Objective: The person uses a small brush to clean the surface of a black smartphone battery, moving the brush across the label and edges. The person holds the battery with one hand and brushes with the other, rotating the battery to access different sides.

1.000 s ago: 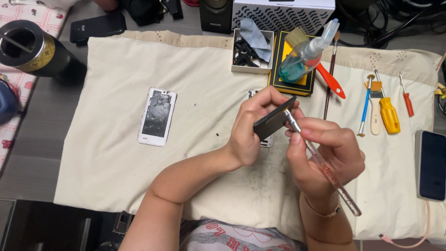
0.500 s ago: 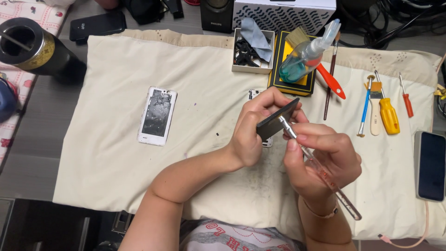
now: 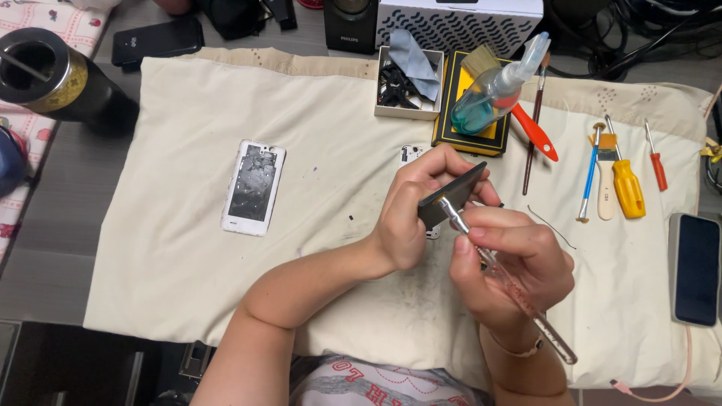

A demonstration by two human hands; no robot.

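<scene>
— Where is the dark phone part [image 3: 453,201]?
— Pinched in the left hand [image 3: 402,218] fingers, above the cloth's centre.
— And the right hand [image 3: 511,263]?
— Fingers pressed around a clear-handled screwdriver [image 3: 505,278], tip touching the part, handle toward five o'clock.

cloth [image 3: 226,135]: cream woven fabric, matt, smudged near its front edge
dark phone part [image 3: 450,204]: smooth, slightly glossy
screwdriver [image 3: 511,286]: shiny metal tip, clear plastic handle

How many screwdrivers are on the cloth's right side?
2: a yellow-handled screwdriver beside the small brush, and a thin red-handled screwdriver right of it. Others may be hidden.
</scene>
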